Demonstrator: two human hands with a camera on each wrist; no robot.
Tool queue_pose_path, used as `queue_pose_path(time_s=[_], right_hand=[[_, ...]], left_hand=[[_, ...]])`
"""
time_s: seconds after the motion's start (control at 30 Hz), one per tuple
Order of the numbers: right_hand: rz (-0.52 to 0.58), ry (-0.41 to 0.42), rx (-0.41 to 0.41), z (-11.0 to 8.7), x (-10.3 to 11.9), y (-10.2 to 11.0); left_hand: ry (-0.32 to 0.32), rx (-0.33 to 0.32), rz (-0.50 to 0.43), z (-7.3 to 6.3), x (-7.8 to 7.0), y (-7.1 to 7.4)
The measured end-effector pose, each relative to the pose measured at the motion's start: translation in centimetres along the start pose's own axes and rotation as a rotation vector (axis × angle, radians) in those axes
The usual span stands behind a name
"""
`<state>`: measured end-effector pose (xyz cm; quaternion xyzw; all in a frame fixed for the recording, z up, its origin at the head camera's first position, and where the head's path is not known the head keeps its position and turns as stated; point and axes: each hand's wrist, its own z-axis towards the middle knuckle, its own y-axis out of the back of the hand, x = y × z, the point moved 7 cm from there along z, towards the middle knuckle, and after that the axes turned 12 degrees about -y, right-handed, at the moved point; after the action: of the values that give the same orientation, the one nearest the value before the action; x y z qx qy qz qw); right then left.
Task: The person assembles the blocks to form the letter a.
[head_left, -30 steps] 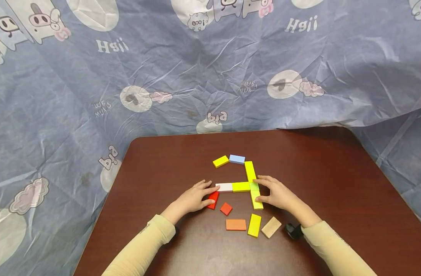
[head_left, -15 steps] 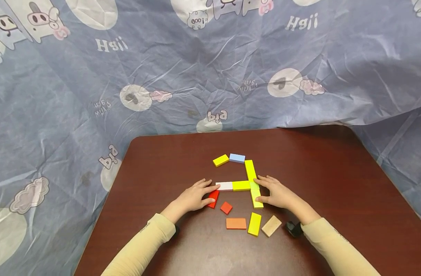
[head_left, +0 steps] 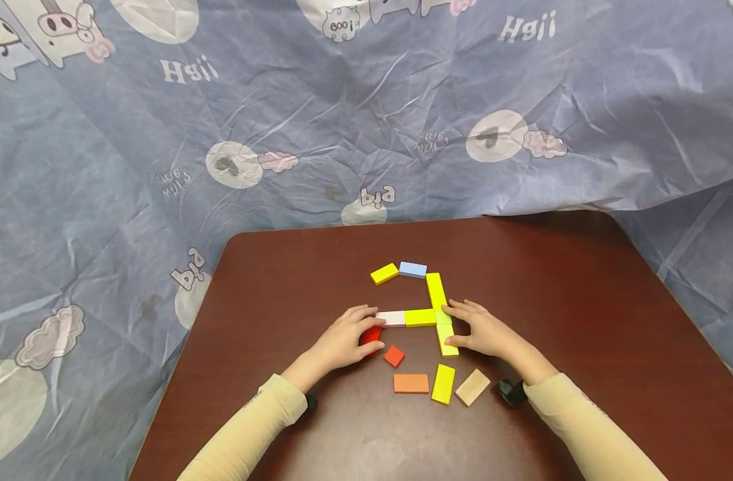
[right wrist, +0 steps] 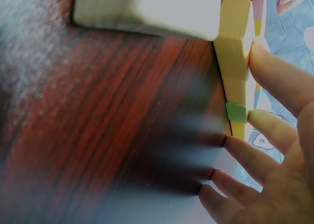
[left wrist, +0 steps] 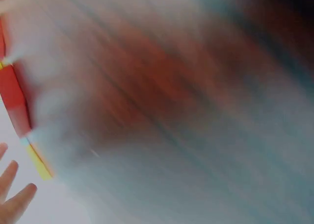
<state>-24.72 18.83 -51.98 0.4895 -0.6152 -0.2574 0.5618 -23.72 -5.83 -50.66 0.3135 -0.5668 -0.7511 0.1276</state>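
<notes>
My left hand [head_left: 340,339] lies at the left end of the block row, fingers lightly bent. Its index fingertip overlaps the pale pink block [head_left: 393,318]; its thumb is at the near end of a red block [head_left: 372,335], partly hidden by the hand. My right hand [head_left: 488,331] has its fingers spread beside the yellow upright column. The thumb touches the lower yellow block [head_left: 447,341], while the index fingertip is at the small green block [right wrist: 236,111]. A yellow block [head_left: 419,317] joins the pink one to the column.
A blue block [head_left: 413,269] and a slanted yellow block [head_left: 384,273] continue from the column's top. Nearer lie a small red square [head_left: 394,356], an orange block [head_left: 411,383], a yellow block [head_left: 443,384] and a plain wooden block [head_left: 473,387]. A printed cloth hangs behind.
My left hand shifts slightly right, its thumb and index fingertip coming further over the red block. The right hand keeps its place at the column. The head view tilts down a little.
</notes>
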Motion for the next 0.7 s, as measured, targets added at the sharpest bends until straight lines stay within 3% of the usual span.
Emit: queue_pose_path(time_s=[0.13,0.3,0.47,0.7], right_hand=[[0.001,-0.001,0.001,-0.1,0.1,0.1],[-0.008,-0.008,-0.001,0.1,0.1,0.0],[-0.011,-0.002,-0.013,0.2,0.1,0.1],[-0.002,-0.009,0.003,0.2,-0.1,-0.2]], left_hand=[[-0.13,-0.036,0.053,0.4,-2.4,0.1],[-0.271,-0.005,0.114,0.5,-5.7,-0.4],[-0.319,0.053,0.2,0.7,-7.5,-1.1],[-0.333,0.106,0.27,0.4,-8.1,-2.2]])
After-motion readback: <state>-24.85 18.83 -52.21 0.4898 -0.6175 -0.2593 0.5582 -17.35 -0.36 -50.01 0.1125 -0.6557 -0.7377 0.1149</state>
